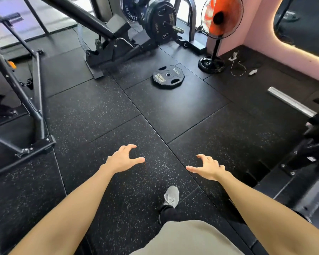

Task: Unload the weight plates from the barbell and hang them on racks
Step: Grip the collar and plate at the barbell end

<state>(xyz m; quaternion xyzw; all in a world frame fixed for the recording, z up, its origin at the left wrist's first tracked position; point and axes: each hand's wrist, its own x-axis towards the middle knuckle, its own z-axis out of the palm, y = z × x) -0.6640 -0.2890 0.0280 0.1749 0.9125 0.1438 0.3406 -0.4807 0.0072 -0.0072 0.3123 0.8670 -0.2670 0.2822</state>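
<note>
We stand on a black rubber tile floor (99, 111) flecked with white, its seams running diagonally, with a pink wall (276, 30) at two o'clock. One weight plate (168, 76) lies flat on the floor at twelve o'clock, marked 25KG, well apart from both our hands. Behind it, at about twelve o'clock higher up, one black plate marked 15KG (160, 23) hangs upright on a sleeve of a machine (114, 45), with a blue plate (130, 8) behind it; we cannot tell how many more sit there. One standing fan (221, 17) with orange blades stands at one o'clock on a round base, with a white cable (237, 68) on the floor just beside it. A black steel frame (26, 100) fills nine o'clock. Our left hand (123, 160) and right hand (208, 168) hover over the floor near six o'clock, fingers (131, 146) spread and loosely curved, grasping nothing. One grey shoe (171, 196) steps forward below them.
</note>
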